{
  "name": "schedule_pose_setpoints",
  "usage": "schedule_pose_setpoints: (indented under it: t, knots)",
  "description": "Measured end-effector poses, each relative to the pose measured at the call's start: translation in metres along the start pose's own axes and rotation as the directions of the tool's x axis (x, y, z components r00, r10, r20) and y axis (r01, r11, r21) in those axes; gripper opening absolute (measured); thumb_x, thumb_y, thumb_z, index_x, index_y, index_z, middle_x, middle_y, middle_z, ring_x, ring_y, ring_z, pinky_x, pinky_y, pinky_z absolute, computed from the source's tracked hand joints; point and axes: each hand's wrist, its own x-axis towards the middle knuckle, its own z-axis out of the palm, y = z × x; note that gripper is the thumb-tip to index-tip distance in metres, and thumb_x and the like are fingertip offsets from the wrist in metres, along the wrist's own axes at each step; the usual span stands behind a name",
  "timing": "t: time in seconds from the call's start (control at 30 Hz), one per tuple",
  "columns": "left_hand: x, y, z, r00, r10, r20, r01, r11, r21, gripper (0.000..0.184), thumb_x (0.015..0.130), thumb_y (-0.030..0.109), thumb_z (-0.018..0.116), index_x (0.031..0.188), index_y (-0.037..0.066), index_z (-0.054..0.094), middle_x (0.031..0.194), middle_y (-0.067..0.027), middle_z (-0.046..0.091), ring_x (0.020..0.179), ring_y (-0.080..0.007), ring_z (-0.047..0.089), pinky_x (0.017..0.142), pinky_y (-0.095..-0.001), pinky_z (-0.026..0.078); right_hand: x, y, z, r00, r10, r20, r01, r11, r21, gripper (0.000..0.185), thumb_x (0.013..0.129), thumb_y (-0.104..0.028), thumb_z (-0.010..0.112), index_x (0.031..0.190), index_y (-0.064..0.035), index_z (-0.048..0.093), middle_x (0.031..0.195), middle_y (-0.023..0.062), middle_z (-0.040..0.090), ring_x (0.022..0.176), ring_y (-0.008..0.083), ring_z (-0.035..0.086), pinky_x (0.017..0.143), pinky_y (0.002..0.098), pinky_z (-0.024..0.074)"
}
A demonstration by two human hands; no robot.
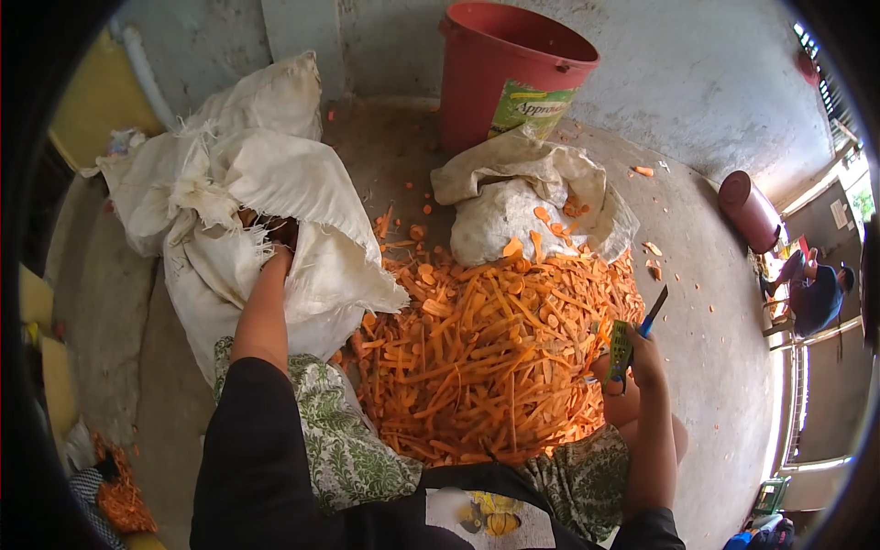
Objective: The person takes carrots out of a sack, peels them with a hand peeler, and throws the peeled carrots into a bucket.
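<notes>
My left hand point(282, 246) reaches into the mouth of a white woven sack point(307, 188) on the left; its fingers are hidden inside. My right hand point(647, 356) is closed around a knife point(653, 312) with a blue handle, its dark blade pointing up and away. A green flat tool point(621, 351) with slots shows against the same hand, close to my knee; its kind is unclear. Between my legs lies a large heap of orange carrot peelings point(495, 353), with round cut ends among them.
A pale crumpled sack point(513, 220) lies at the heap's far edge, before a red bucket point(467, 82). Another reddish container point(750, 213) stands by the right wall. A person point(816, 298) sits at far right. Carrot scraps point(654, 268) dot the concrete floor.
</notes>
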Motion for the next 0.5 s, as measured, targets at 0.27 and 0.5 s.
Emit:
schedule_pose_setpoints:
  t: [0.27,0.5]
  knots:
    - [0.014,0.002,0.011,0.998,-0.025,-0.052,0.026,0.999,0.023,0.030,0.081,0.023,0.044,0.102,0.005,0.054,0.108,-0.0194,0.052,0.098,-0.0347,0.050,0.084,-0.0402,0.040,0.008,0.006,0.001,0.999,0.017,-0.044,-0.018,1.000,-0.019,0.016,0.086,-0.020,0.051,0.085,-0.0048,0.056,0.074,0.0029,0.058,0.064,0.0112,0.055,0.057,0.0257,0.0444]
    - [0.066,-0.032,0.068,0.968,0.044,-0.245,-0.036,0.999,0.037,0.028,0.078,0.023,0.049,0.097,0.005,0.057,0.103,-0.0198,0.055,0.094,-0.0351,0.053,0.081,-0.0403,0.042,0.022,0.006,-0.001,0.999,0.029,-0.038,-0.032,0.997,-0.071,0.017,0.086,-0.019,0.051,0.089,-0.0032,0.056,0.076,0.0035,0.059,0.065,0.0112,0.055,0.058,0.0255,0.0442]
